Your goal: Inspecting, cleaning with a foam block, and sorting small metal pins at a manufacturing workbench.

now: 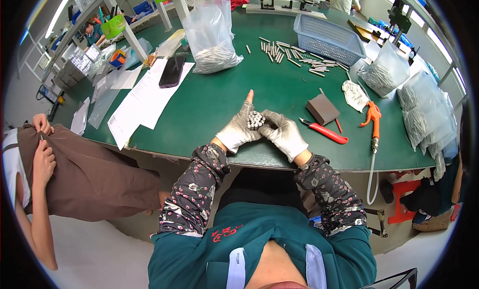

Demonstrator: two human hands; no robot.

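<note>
A bundle of short metal pins (256,120) stands on end between my two gloved hands, above the near edge of the green table. My left hand (236,129), in a whitish work glove with the thumb bare, wraps the bundle's left side. On the other side my right hand (285,134), gloved too, closes its fingers round the pins. Only the pin ends show; their lower parts are partly hidden by the gloves. Farther off, many loose metal pins (279,53) lie scattered in front of a blue plastic basket (329,37).
Right of my hands lie a red-handled cutter (327,132), a dark block (323,109), an orange air gun (372,120) with hose and a white mask (355,96). Bags of pins (213,54) stand around; a phone (172,71) rests on papers (134,112). A person (75,174) stands at left.
</note>
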